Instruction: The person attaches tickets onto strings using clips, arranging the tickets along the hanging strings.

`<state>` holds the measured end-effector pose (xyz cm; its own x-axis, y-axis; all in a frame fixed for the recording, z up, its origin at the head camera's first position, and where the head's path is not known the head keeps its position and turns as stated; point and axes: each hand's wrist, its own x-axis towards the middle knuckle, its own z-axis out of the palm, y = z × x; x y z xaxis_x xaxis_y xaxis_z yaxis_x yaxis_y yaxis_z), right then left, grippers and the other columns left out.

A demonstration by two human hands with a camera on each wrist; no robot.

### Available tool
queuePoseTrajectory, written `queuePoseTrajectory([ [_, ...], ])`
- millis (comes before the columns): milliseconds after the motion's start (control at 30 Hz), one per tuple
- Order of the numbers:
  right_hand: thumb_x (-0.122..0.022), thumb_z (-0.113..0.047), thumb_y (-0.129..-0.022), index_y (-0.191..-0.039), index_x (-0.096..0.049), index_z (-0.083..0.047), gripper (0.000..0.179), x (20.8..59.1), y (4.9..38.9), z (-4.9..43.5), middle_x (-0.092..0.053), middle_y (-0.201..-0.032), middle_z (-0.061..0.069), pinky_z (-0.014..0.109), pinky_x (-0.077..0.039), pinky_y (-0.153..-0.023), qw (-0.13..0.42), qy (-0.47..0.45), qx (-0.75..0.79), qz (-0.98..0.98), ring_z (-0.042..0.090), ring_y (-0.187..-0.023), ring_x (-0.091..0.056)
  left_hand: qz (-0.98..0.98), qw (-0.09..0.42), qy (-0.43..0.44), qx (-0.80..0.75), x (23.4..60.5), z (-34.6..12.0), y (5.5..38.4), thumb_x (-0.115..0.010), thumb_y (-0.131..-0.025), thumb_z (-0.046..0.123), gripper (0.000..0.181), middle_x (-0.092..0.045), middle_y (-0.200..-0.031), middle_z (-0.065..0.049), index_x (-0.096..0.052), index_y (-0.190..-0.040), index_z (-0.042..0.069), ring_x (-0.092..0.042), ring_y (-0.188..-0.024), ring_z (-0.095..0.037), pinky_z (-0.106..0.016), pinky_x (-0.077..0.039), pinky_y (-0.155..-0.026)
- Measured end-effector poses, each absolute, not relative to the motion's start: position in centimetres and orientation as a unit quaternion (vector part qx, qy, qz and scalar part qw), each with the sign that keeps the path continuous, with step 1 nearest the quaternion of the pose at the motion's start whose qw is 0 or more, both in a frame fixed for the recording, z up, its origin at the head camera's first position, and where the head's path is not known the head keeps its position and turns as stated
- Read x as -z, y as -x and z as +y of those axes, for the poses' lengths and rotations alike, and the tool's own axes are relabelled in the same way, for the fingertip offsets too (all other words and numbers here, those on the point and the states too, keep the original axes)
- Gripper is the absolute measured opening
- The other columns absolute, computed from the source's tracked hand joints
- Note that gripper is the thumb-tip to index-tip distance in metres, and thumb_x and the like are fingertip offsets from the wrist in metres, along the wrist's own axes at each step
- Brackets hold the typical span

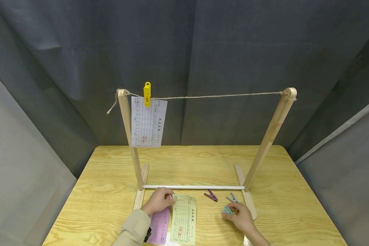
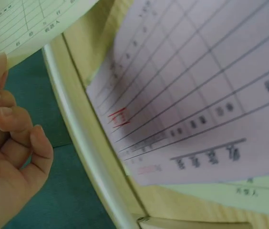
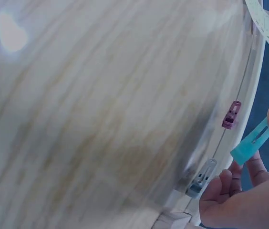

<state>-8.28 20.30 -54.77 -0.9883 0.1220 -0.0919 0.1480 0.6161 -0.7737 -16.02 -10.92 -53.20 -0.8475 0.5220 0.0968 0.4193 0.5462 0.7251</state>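
My left hand (image 1: 160,201) pinches the upper left corner of a pale yellow-green printed slip (image 1: 183,218), thumb on its face in the left wrist view. Under that wrist a pink printed slip (image 1: 158,227) lies partly covered; it looms large and curved in the left wrist view (image 2: 187,95). My right hand (image 1: 240,216) holds a turquoise clothespin (image 3: 251,143) between thumb and fingers, just above the table. Beyond it are a blue-grey clothespin (image 1: 232,198) and a purple clothespin (image 1: 211,195). A yellow clothespin (image 1: 147,94) fixes a white printed slip (image 1: 148,123) to a string.
The string (image 1: 215,96) spans a wooden frame's left post (image 1: 130,140) and right post (image 1: 269,140). A white crossbar (image 1: 193,187) joins the posts low down, with feet on the wood-grain table (image 1: 190,160). Dark grey curtains (image 1: 233,51) hang behind.
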Motion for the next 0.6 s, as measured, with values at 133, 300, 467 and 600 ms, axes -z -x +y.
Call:
queuePoseTrajectory([
  [133,-0.080,-0.017,-0.066,-0.089,-0.066,-0.005,0.029,54.4,8.2,20.1,-0.057,-0.088,0.005,0.041,-0.045,-0.074,0.021,-0.076,0.433,0.898,0.024,-0.086,-0.053,0.872,0.071,-0.274,-0.399,52.7,-11.0,15.8,-0.066,-0.080,0.006,0.005,-0.036,-0.051,0.010,-0.066,-0.083,0.002,-0.030,-0.044,0.001,-0.015,-0.026,-0.041],
  [300,-0.079,-0.019,-0.068,-0.095,-0.064,-0.003,0.035,53.7,8.2,19.9,-0.057,-0.092,0.006,0.040,-0.046,-0.072,0.028,-0.072,0.438,0.895,0.025,-0.087,-0.051,0.866,0.073,-0.279,-0.408,52.0,-11.0,15.6,-0.067,-0.080,0.007,0.003,-0.035,-0.051,0.010,-0.066,-0.079,0.004,-0.030,-0.044,0.001,-0.015,-0.027,-0.043],
  [467,-0.079,-0.018,-0.069,-0.097,-0.064,-0.003,0.036,52.9,8.1,19.7,-0.058,-0.096,0.006,0.033,-0.043,-0.070,0.028,-0.079,0.452,0.888,0.025,-0.089,-0.048,0.858,0.078,-0.275,-0.428,51.0,-10.9,15.4,-0.066,-0.081,0.005,0.012,-0.034,-0.051,0.008,-0.061,-0.070,0.009,-0.029,-0.044,0.000,-0.015,-0.027,-0.043],
  [600,-0.078,-0.018,-0.069,-0.098,-0.064,-0.003,0.036,52.2,8.2,19.5,-0.058,-0.097,0.005,0.032,-0.040,-0.072,0.029,-0.084,0.459,0.884,0.026,-0.091,-0.045,0.857,0.078,-0.274,-0.428,50.4,-10.9,15.2,-0.066,-0.081,0.005,0.012,-0.035,-0.052,0.008,-0.061,-0.071,0.010,-0.030,-0.045,0.000,-0.015,-0.027,-0.043],
])
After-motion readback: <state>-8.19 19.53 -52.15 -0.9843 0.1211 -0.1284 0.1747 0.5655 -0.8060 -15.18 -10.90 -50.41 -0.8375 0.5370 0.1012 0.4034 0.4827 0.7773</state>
